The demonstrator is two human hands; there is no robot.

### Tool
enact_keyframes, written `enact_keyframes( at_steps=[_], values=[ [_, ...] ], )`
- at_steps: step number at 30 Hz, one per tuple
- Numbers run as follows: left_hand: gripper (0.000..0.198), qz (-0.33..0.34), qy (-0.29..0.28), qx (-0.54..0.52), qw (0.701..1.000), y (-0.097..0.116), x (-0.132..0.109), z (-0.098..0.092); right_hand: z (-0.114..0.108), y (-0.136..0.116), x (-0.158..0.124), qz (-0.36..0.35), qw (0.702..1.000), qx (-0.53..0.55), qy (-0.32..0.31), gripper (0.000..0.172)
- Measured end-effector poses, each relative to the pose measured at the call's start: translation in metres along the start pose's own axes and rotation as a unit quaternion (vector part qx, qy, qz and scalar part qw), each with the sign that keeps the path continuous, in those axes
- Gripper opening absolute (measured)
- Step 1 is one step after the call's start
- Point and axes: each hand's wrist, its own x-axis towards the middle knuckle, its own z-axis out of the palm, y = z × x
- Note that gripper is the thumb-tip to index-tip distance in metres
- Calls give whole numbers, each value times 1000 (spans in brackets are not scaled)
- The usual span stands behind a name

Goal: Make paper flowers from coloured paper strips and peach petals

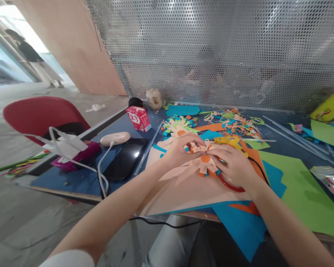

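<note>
Head view: paper flower (205,159) held between left hand (178,149), right hand (233,165) fingers.

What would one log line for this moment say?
left hand: holds paper flower | right hand: holds same flower | behind: yellow glue gun | under: peach paper sheet

- A paper flower (203,161) with an orange centre is pinched from both sides by the left hand (178,150) and the right hand (233,165).
- A yellow glue gun (229,141) is seen just behind the right hand.
- A red scissor handle (229,185) is partly covered by the right wrist.
- A black phone (126,159) and a red carton (138,118) are placed to the left on the blue table (72,178).
</note>
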Motion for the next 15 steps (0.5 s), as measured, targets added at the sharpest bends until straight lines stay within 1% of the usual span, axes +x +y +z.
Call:
enact_keyframes(
  at_steps=[3, 7, 10, 13, 15],
  values=[
    [14, 5, -7, 16, 1000, 3, 0, -1, 0, -1, 0, 7, 1000, 0, -3, 24],
    [13, -15, -15, 11, 1000, 9, 0, -2, -1, -5, 1, 56, 997, 48, 5, 19],
    [14, -38, -25, -5, 999, 11, 0, -2, -3, -8, 2, 83, 993, 71, 39, 16],
    [15, -52, -28, -24, 998, 12, 0, -2, -5, -9, 4, 127, 985, 83, 80, 17],
    [13, -54, -22, -41, 997, 13, 0, -2, -6, -10, 6, 151, 980, 108, 75, 17]
  ],
)
